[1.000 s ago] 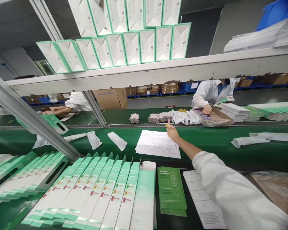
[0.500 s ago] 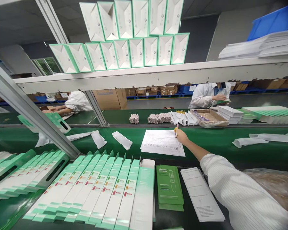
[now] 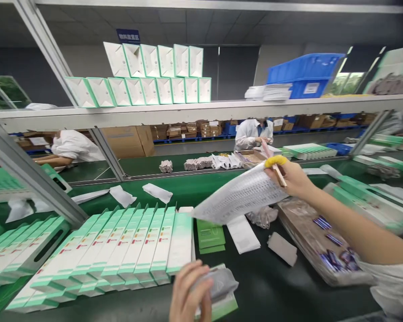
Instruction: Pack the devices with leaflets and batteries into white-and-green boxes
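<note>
1. Right hand (image 3: 290, 178): fingers closed, clamped on a tilted white printed paper sheet (image 3: 242, 197) and a slim pink pen (image 3: 278, 169). A yellow finger cover (image 3: 275, 161) shows at the top of the hand. The sheet juts out to the hand's left, raised above the bench.
2. Left hand (image 3: 190, 291): fingers curled, clamped on a grey plastic-wrapped pouch (image 3: 219, 284), low at the near bench edge. A green-and-white carton (image 3: 220, 309) lies just below the pouch; contact cannot be told.
3. Beside the left hand, on its left and ahead: a long overlapping row of flat white-and-green cartons (image 3: 121, 246).
4. Under the sheet, between the hands: a green paper booklet (image 3: 210, 236), a white folded leaflet (image 3: 243, 233) and a crumpled clear plastic bag (image 3: 262, 217).
5. Under the right forearm: a brown tray (image 3: 309, 241) holding blue packets.
6. Beyond both hands: a green conveyor belt (image 3: 195, 185) with white paper sleeves (image 3: 157, 192) on it. A grey aluminium upright (image 3: 104, 154) and a long white shelf (image 3: 201, 109) stand in the line of sight to a co-worker in a white coat (image 3: 251, 135).
</note>
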`<state>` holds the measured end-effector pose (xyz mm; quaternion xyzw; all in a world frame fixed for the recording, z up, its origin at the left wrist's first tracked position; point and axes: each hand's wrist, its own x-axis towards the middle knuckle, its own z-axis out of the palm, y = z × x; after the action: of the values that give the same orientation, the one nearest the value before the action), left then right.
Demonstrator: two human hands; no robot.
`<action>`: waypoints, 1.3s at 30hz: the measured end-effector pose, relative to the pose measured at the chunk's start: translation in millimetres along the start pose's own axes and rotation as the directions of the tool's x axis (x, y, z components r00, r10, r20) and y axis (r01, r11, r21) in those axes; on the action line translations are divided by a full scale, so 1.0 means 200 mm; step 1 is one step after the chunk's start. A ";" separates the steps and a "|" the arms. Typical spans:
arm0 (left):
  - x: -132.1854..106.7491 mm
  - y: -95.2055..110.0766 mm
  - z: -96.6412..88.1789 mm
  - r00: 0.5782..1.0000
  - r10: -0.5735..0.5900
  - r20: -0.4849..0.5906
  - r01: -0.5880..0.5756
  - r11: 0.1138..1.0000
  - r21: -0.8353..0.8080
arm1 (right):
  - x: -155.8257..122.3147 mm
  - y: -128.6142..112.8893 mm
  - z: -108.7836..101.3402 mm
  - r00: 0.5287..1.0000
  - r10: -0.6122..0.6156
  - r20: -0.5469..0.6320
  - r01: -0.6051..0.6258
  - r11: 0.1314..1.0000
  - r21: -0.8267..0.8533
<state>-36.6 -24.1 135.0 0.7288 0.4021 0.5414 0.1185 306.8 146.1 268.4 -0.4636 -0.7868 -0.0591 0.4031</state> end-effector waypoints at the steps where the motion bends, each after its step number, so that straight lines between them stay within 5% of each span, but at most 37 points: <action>1: 0.02 0.02 -0.01 0.991 0.075 -0.109 -0.062 0.991 0.117 | -0.06 -0.06 -0.09 1.000 -0.013 -0.026 0.013 1.000 -0.012; 3: 0.08 0.07 -0.04 0.986 0.117 -0.121 -0.084 0.965 0.250 | -0.14 -0.17 -0.24 0.999 -0.019 -0.051 0.017 0.999 -0.038; 5: 0.15 0.12 -0.06 0.997 -0.015 0.073 -0.003 0.972 0.236 | -0.19 -0.27 -0.35 0.999 -0.044 -0.024 0.043 0.998 -0.043; 8: 0.20 0.17 -0.05 0.869 -0.227 0.439 0.184 0.973 0.139 | -0.22 -0.37 -0.43 0.980 -0.107 0.165 0.105 0.994 0.017; 14: -0.03 0.16 0.12 0.680 -0.287 0.674 0.470 0.877 -0.101 | -0.25 -0.33 -0.20 0.850 -0.220 0.479 0.150 0.972 0.180; 16: -0.18 0.14 0.20 0.672 -0.342 0.656 0.594 0.779 -0.201 | -0.28 -0.29 -0.09 0.836 -0.251 0.487 0.184 0.966 0.182; 19: -0.39 0.10 0.33 0.680 -0.497 0.539 0.705 0.646 -0.293 | -0.44 -0.25 -0.01 0.918 -0.176 0.355 0.142 0.983 0.121; 22: -0.53 0.09 0.41 0.661 -0.608 0.440 0.750 0.547 -0.372 | -0.76 -0.24 0.01 0.991 -0.001 0.137 -0.012 0.995 0.097; 25: -0.60 0.08 0.46 0.624 -0.662 0.415 0.776 0.459 -0.434 | -1.19 -0.26 0.04 0.987 0.134 0.093 -0.138 0.990 0.041; 29: -0.63 0.09 0.50 0.591 -0.704 0.393 0.790 0.407 -0.459 | -1.68 -0.32 0.15 0.890 0.432 0.148 -0.424 0.902 -0.084; 33: -0.62 0.08 0.51 0.563 -0.706 0.429 0.824 0.440 -0.358 | -1.87 -0.38 0.22 0.674 0.723 0.150 -0.729 0.684 -0.021; 35: -0.62 0.07 0.49 0.582 -0.703 0.408 0.808 0.555 -0.197 | -1.88 -0.38 0.23 0.608 0.786 0.112 -0.791 0.611 0.012; 36: -0.62 0.06 0.47 0.626 -0.686 0.371 0.758 0.646 -0.084 | -1.87 -0.37 0.23 0.600 0.794 0.098 -0.799 0.602 0.013; 39: -0.63 0.05 0.43 0.858 -0.375 0.352 0.324 0.925 0.196 | -1.85 -0.32 0.24 0.638 0.766 0.080 -0.767 0.641 -0.023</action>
<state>32.2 -98.1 20.9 0.7411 0.5312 0.3307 0.2435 319.5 -118.7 -0.6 -0.7524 -0.5328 0.1416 0.3605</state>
